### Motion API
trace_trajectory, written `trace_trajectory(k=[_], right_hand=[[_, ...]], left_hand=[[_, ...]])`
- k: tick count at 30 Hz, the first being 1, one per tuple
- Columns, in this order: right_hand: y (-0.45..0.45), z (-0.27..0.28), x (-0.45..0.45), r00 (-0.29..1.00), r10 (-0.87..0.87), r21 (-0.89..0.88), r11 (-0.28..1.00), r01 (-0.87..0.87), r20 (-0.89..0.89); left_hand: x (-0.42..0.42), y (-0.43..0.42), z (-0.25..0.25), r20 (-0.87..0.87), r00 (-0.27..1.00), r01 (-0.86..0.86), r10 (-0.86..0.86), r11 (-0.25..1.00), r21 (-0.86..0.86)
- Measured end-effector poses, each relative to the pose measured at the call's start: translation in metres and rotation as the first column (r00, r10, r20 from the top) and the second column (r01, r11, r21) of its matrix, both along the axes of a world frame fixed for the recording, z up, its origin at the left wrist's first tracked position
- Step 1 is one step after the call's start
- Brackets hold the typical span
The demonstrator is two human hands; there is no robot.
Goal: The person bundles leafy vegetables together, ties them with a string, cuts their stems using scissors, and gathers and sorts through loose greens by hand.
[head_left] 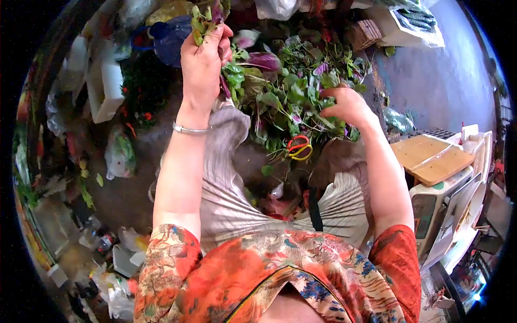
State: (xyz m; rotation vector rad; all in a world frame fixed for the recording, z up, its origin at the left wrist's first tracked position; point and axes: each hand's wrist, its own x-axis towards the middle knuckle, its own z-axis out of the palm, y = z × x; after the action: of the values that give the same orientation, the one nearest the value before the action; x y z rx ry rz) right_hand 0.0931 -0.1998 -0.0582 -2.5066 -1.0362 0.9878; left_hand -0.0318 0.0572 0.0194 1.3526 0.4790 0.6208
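A heap of leafy greens (293,91), green with some purple leaves, lies in front of my knees. My left hand (207,56) is raised at the heap's left side, closed around a small bunch of purple-green stems (203,22) that points up. At the right edge of the heap is my right hand (344,105), its fingers bent in among the leaves; whether they grip anything is hidden. Scissors with red and yellow handles (299,148) rest at the near edge of the heap, their blades not visible.
A white foam box (105,89) and a bagged vegetable (119,153) are on the left. Behind the heap stands a blue bag (169,40). At the right are a brown board (432,160) on a whitish appliance and, farther back, a white box (406,27) of dark green vegetables.
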Motion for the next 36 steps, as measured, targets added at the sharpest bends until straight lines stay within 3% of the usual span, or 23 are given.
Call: trace_trajectory(k=[3,5,9,11,12,13,15,17,19,20,21,23,25,27,29,30,34,36], right_hand=[[0.004,-0.022,0.017,1.0,-0.004,0.018,1.0,0.004,0.024],[0.013,-0.051,0.029,0.99,0.082,0.045,0.995,-0.087,0.113],[0.061,-0.067,0.056,0.946,0.318,-0.094,0.942,-0.323,-0.063],[0.082,-0.104,0.07,0.948,0.315,-0.222,0.928,-0.299,0.041],[0.089,-0.119,0.073,0.968,0.217,-0.203,0.961,-0.189,0.127],[0.105,-0.121,0.081,0.985,0.151,-0.201,0.971,-0.132,0.082],[0.126,-0.153,0.096,0.976,0.103,-0.109,0.991,-0.083,0.191],[0.148,-0.193,0.112,0.979,0.078,-0.08,0.995,-0.064,0.189],[0.167,-0.221,0.121,0.917,0.133,0.021,0.988,-0.152,0.377],[0.176,-0.231,0.121,0.881,0.186,-0.022,0.98,-0.196,0.434],[0.183,-0.236,0.121,0.887,0.181,-0.015,0.981,-0.193,0.425],[0.19,-0.244,0.12,0.947,0.227,-0.037,0.974,-0.225,0.229],[0.183,-0.251,0.108,0.945,0.237,-0.063,0.972,-0.229,0.225],[0.169,-0.27,0.101,0.875,0.4,-0.166,0.915,-0.367,0.272],[0.151,-0.272,0.087,0.883,0.413,-0.222,0.904,-0.366,0.224],[0.137,-0.266,0.082,0.904,0.395,-0.202,0.91,-0.362,0.164],[0.081,-0.232,0.076,0.89,0.393,-0.069,0.919,-0.388,0.232],[0.066,-0.207,0.079,0.906,0.35,-0.084,0.937,-0.34,0.238]], left_hand=[[-0.007,-0.001,0.003,-0.059,0.997,-0.045,0.044,0.999,-0.014],[-0.011,-0.001,0.003,-0.081,0.993,-0.084,0.081,0.996,-0.033],[-0.024,0.0,0.005,-0.23,0.971,-0.086,0.069,0.994,-0.066],[-0.034,0.003,-0.004,-0.241,0.969,-0.071,0.06,0.997,-0.037],[-0.037,0.0,-0.001,-0.306,0.95,-0.079,0.068,0.997,-0.024],[-0.039,-0.004,-0.001,-0.339,0.936,-0.073,0.094,0.995,0.074],[-0.037,-0.013,0.002,-0.19,0.975,-0.136,0.113,0.984,-0.116],[-0.04,-0.006,0.005,-0.446,0.891,-0.086,0.078,0.996,0.003],[-0.036,-0.011,0.008,-0.494,0.859,-0.252,0.132,0.95,-0.186],[-0.033,-0.009,0.009,-0.533,0.841,-0.178,0.094,0.978,-0.109],[-0.032,-0.008,0.008,-0.576,0.816,-0.097,0.058,0.995,-0.037],[-0.033,-0.005,-0.001,-0.575,0.817,-0.028,0.034,0.999,0.019],[-0.031,-0.008,-0.001,-0.571,0.82,-0.083,0.049,0.996,-0.034],[-0.032,-0.008,-0.001,-0.573,0.818,-0.037,0.058,0.998,0.048],[-0.03,-0.01,0.001,-0.572,0.817,-0.066,0.076,0.997,0.038],[-0.027,-0.013,0.003,-0.551,0.832,-0.065,0.063,0.998,0.017],[-0.029,-0.017,0.011,-0.561,0.828,-0.001,-0.022,0.999,-0.042],[-0.031,-0.017,0.01,-0.505,0.861,-0.014,-0.055,0.991,-0.132]])
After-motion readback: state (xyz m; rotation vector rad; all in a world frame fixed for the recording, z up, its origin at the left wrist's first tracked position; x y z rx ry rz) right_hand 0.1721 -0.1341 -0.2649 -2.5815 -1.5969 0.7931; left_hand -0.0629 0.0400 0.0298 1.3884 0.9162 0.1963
